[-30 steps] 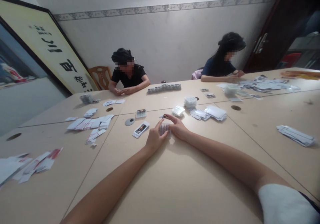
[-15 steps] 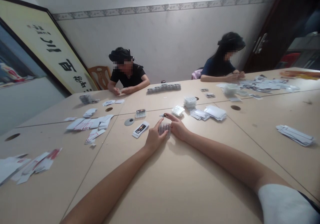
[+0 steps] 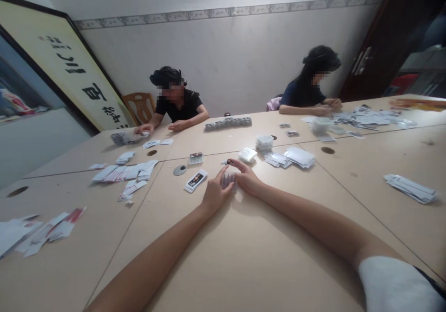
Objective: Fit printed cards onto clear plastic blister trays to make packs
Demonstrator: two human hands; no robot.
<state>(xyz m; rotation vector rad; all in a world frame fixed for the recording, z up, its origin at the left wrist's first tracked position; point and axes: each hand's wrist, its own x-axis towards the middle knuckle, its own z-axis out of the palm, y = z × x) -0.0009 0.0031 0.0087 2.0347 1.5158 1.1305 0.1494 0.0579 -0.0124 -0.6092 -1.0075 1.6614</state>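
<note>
Between my two hands is a small clear plastic case [image 3: 228, 179] with rows of moulded compartments, held just over the table. My left hand [image 3: 216, 189] grips its left side, thumb along the near edge. My right hand [image 3: 248, 180] closes on its right side, index finger reaching over the far edge. A small dark piece shows at the fingertips there, too small to name. To the left of my hands lies a stack of printed cards [image 3: 195, 181]. Behind it sits another clear case with a printed card [image 3: 196, 158].
Stacked clear cases [image 3: 265, 142] and white paper slips [image 3: 299, 157] lie beyond my right hand. More paper slips [image 3: 120, 172] spread to the left. A row of filled cases [image 3: 228, 123] stands at the far side, where two people sit working. A grey grommet [image 3: 180, 169] is set in the table.
My hands stay nearly in place on the case, with my right fingers shifted slightly over it. The person at far left has reached a hand out to the stacked cases beside them.
</note>
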